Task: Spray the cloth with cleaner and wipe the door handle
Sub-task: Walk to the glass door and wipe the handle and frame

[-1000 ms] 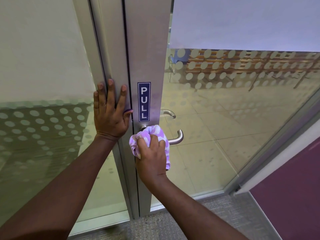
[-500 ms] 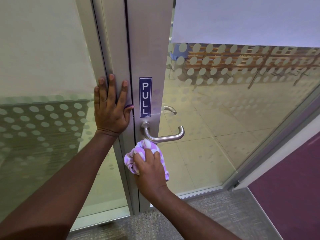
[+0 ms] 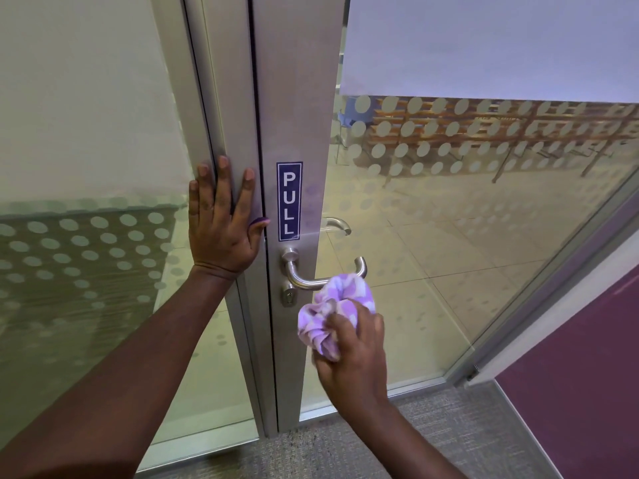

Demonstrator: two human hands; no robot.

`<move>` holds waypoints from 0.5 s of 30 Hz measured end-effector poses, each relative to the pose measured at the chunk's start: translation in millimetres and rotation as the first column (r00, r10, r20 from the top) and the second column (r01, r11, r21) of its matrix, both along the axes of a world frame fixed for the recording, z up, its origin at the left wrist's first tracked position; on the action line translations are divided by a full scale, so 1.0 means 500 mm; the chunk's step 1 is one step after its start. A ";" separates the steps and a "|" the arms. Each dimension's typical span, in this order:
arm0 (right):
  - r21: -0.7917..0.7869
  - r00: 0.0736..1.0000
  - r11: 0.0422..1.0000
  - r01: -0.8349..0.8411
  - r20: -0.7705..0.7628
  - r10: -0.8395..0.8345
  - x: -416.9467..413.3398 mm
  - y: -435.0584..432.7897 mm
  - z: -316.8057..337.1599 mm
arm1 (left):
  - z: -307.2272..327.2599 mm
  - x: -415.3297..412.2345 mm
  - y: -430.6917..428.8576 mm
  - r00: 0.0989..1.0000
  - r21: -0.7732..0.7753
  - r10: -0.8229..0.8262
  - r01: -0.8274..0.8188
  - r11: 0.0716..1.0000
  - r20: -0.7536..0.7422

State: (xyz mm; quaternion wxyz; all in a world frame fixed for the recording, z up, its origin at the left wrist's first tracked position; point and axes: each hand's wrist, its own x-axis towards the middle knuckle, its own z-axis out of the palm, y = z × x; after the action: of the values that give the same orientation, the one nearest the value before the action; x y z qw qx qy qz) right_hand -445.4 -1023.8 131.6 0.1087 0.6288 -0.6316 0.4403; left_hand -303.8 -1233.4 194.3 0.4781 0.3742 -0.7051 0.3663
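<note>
Right hand: my right hand (image 3: 352,350) was closed around the cloth (image 3: 337,314), fingers curled over its lower part, the bunched fabric bulging out above my knuckles.
Left hand: my left hand (image 3: 221,224) lay flat and spread on the door frame (image 3: 228,98), holding nothing, thumb tip at the seam beside the PULL sign (image 3: 289,201).
Cloth: purple and white, crumpled into a ball; its top touched the underside of the door handle (image 3: 311,280) near the lever's far bend, just above my right hand.
Cloth handling: I judged it soft, light and easily squashed, so a loose fist was enough; wrapping it around the bar would have cleaned more than dabbing.
Handle handling: smooth brushed metal, stiff and probably slippery; I judged it might swing down under pressure, so the best hold was the straight run of the lever.
Keyhole: the lock cylinder (image 3: 288,299) sat below the handle's pivot, to the left of my right hand.
</note>
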 end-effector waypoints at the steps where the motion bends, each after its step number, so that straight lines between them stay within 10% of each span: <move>1: -0.094 0.999 0.995 -0.033 -0.006 0.033 -0.010 -0.003 0.019 | -0.001 0.000 -0.001 1.000 0.002 -0.001 0.001 1.000 0.007; 9: -0.361 0.968 0.914 -0.187 -0.225 0.109 -0.107 -0.112 0.191 | -0.002 0.003 -0.002 1.000 0.000 -0.027 0.027 1.000 -0.010; 15: -0.198 0.896 0.939 -0.282 -0.405 0.184 -0.144 -0.188 0.255 | -0.002 0.001 -0.004 0.999 -0.007 -0.042 0.042 0.999 -0.015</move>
State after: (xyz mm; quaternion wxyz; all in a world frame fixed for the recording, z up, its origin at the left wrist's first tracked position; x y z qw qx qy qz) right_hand -517.3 -1118.0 259.1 0.2540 0.7547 -0.4570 0.3962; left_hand -303.0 -1235.4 193.2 0.4924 0.3604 -0.7081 0.3555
